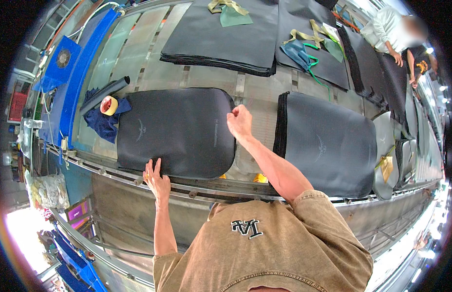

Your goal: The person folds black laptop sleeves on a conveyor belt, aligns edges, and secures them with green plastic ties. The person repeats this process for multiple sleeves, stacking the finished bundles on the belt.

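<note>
Between my left hand (158, 181) and right hand (240, 122), dark mat (177, 131) on worktop (259, 95). Left spread, touching near edge; right curled at right edge, pinch I can't tell. Leftward, tape roll (109, 105) on cloth (102, 127); rightward, mat stack (328, 138); beyond, sheet pile (218, 39).

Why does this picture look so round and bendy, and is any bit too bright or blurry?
Head view: the fisheye lens curves the rail and leaves black corners; head view: the lower left is washed out white; head view: a smudge blurs a co-worker's head, upper right.
</note>
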